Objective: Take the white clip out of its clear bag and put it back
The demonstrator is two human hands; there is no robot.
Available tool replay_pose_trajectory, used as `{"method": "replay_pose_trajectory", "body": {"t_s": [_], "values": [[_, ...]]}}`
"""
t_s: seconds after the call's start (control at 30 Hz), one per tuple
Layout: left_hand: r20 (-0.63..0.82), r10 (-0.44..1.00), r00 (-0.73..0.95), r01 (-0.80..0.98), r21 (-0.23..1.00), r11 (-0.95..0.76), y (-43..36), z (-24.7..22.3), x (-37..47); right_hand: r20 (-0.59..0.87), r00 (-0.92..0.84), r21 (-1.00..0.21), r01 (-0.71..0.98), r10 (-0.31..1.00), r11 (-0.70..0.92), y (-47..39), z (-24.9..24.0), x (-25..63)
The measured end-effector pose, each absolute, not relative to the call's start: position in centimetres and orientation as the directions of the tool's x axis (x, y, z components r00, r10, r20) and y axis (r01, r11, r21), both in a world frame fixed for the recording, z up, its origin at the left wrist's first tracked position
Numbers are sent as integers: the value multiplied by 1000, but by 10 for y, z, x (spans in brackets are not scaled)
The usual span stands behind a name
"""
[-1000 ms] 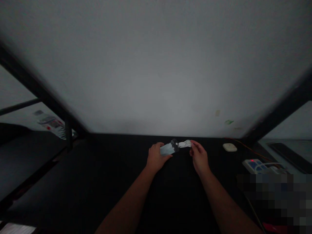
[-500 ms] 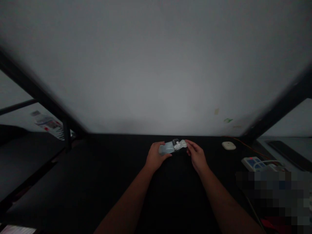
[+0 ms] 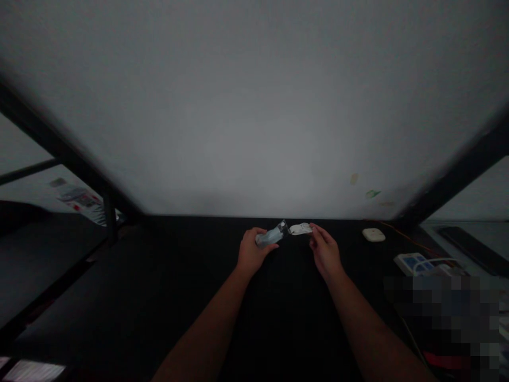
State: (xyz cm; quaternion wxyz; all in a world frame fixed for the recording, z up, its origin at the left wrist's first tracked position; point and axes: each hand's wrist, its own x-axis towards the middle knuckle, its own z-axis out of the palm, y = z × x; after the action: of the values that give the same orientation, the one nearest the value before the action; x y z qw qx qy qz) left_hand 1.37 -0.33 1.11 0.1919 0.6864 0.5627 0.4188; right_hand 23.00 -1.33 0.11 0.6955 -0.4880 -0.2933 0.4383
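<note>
A pale blue, partly clear packet or container (image 3: 271, 236) lies in the grip of my left hand (image 3: 251, 250), between thumb and fingers, above the black tabletop (image 3: 178, 276). Its clear upper end tilts up to the right. To the right, my right hand (image 3: 325, 249) pinches the edge of a flat white tag-like piece (image 3: 301, 228). The white piece's left end is close to the clear end; whether the two are joined cannot be made out.
A small white case (image 3: 373, 235) sits at the right rear of the tabletop. Nearer is a power strip (image 3: 413, 262) with a white cable. Dark posts flank the pale wall (image 3: 254, 132). A printed plastic bag (image 3: 81, 201) hangs at left.
My right hand has moved slightly right and up with the white piece, which has come away from over the clear end. The pale blue item has tilted more steeply in my left hand.
</note>
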Motion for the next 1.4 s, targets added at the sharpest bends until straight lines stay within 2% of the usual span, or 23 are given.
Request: {"method": "replay_pose_trajectory", "body": {"t_s": [0.1, 0.23, 0.37, 0.5, 0.7, 0.8, 0.97, 1.07, 1.13, 1.23, 1.33, 1.4], "values": [[365, 927, 80, 608, 719, -336, -5, 11, 16, 9, 358, -967, -235, 934, 99, -15, 2, 227], [379, 905, 196, 582, 698, -418, -8, 11, 20, 73, 140, -995, -63, 987, 82, -18, 5, 221], [389, 887, 249, 542, 703, -461, -9, 10, 22, 87, 54, -995, -42, 995, 89, -19, 5, 220], [400, 872, 282, 498, 716, -490, -10, 10, 24, 85, 63, -993, -77, 994, 90, -18, 4, 220], [410, 872, 269, 473, 732, -490, -11, 12, 26, 138, 69, -990, 7, 988, 138, -19, 8, 220], [405, 880, 246, 466, 747, -474, -12, 14, 25, 114, 101, -993, 5, 988, 114, -20, 11, 221], [389, 871, 299, 427, 762, -487, -14, 19, 25, 67, 135, -997, -31, 989, 72, -20, 10, 223], [347, 898, 270, 401, 808, -432, -14, 22, 24, 111, 144, -994, -3, 983, 112, -18, 6, 223], [302, 923, 240, 371, 850, -374, -13, 22, 23, 145, 229, -989, 4, 963, 148, -16, 2, 224], [216, 954, 209, 297, 915, -272, -11, 19, 22, 115, 356, -981, -103, 927, 161, -12, -2, 226], [126, 968, 217, 197, 965, -170, -10, 15, 22, 50, 298, -964, -236, 953, 125, -11, -3, 226], [74, 970, 230, 156, 981, -111, -9, 14, 22, 25, 254, -960, -265, 967, 95, -12, -2, 226]]}}
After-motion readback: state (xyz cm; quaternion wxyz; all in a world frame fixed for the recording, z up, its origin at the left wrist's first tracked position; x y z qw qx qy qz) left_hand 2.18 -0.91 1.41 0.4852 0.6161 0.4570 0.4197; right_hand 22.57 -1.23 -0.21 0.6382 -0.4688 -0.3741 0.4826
